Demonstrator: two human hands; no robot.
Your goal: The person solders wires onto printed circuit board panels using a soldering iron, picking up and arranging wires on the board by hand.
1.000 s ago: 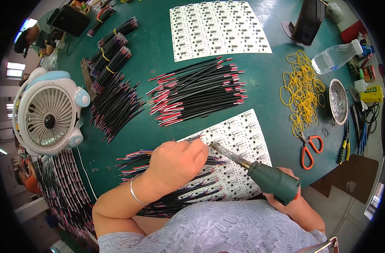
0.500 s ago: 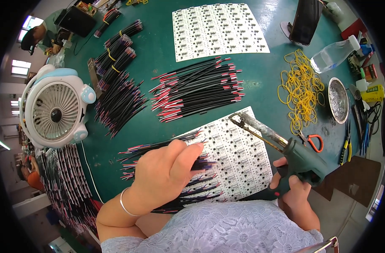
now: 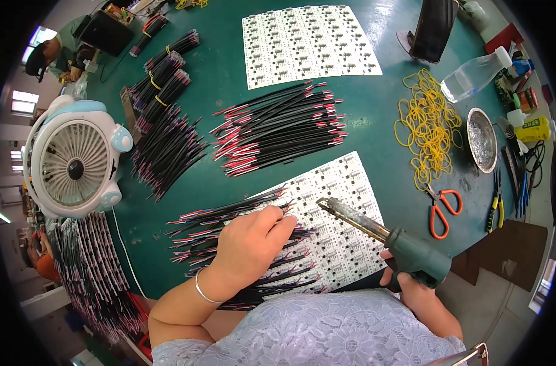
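Note:
My left hand (image 3: 250,247), with a bangle on the wrist, is closed in a pinch over the near circuit board sheet (image 3: 357,226). Thin black wires (image 3: 229,210) with coloured ends lie under and around it. The pinched piece is mostly hidden but appears to be one of these wires. In my right hand (image 3: 412,287) is a dark green soldering gun (image 3: 418,256); my fingers wrap its handle. Its metal barrel and tip point up-left over the sheet, a short way right of my left fingertips.
Stacked black wires (image 3: 284,128) and another board sheet (image 3: 308,46) lie beyond. Rubber bands (image 3: 427,131), a metal bowl (image 3: 482,140), a bottle (image 3: 473,76) and orange-handled cutters (image 3: 439,213) are at right. A fan (image 3: 74,165) and bundled wires (image 3: 168,146) occupy the left.
The soldering gun has moved left and down, its tip nearer my left hand. My left hand has shifted slightly right, with its fingers lowered to the board. The view has shifted a little.

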